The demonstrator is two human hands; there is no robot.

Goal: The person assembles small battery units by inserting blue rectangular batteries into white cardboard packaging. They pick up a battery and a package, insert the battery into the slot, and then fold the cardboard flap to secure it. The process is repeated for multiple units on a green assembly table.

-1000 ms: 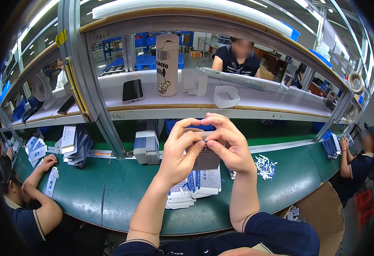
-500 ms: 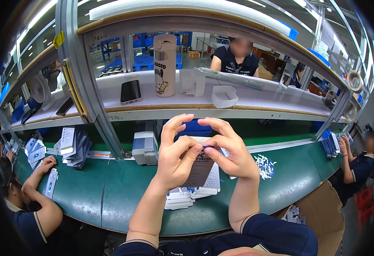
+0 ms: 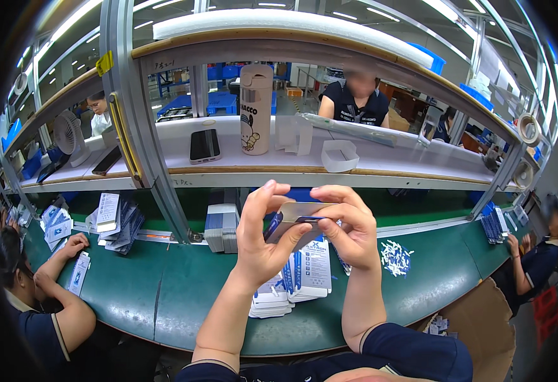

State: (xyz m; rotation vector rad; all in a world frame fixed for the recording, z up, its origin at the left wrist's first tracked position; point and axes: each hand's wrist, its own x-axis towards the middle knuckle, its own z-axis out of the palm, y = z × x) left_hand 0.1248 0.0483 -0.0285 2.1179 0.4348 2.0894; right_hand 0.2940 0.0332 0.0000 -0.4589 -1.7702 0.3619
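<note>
A thin, flat carton [image 3: 297, 212], pale with blue printing, is held in the air above the green bench [image 3: 202, 312]. My left hand [image 3: 257, 235] grips its left side, fingers behind and thumb along the lower edge. My right hand [image 3: 349, 232] pinches the right end between thumb and fingers. The carton is tilted, with its narrow edge partly showing; the fingers hide part of it. Below my hands lie overlapping stacks of flat white-and-blue cartons [image 3: 311, 274]. To the right of my right forearm sits a heap of small white-and-blue scraps [image 3: 397, 258].
An upright stack of cartons [image 3: 222, 228] stands behind my left hand. Across the back runs a shelf [image 3: 279, 167] bearing a bottle [image 3: 255, 111], a phone [image 3: 204, 146] and a paper tray [image 3: 339, 156]. Co-workers sit left, right and opposite. A cardboard box [image 3: 476, 328] stands at lower right.
The carton has swung up from hanging below my fingers to a tilted position between my hands. My left hand has opened from a pinch to a wider grip. The view has shifted slightly.
</note>
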